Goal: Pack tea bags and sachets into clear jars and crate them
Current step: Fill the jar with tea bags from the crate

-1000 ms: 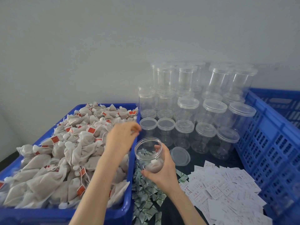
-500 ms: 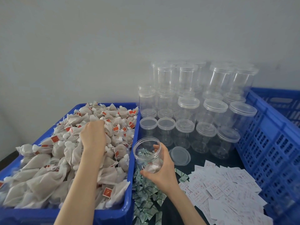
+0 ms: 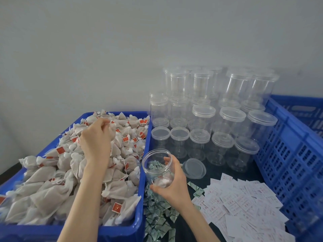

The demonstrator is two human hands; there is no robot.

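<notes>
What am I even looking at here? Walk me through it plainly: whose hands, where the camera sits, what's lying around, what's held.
No machine: a person's bare hands, filmed from a camera on their head looking down. The left hand reaches into a blue bin heaped with tea bags, fingers curled on one. The right hand holds an open clear jar, tilted. Its lid lies beside it. Lidded empty jars stand behind; green sachets and white slips lie in front.

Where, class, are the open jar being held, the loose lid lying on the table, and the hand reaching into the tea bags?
open jar (image 3: 158, 167), head view, clear side wall.
loose lid (image 3: 194, 168), head view, flat centre.
left hand (image 3: 95, 139), head view, back of hand.
</notes>
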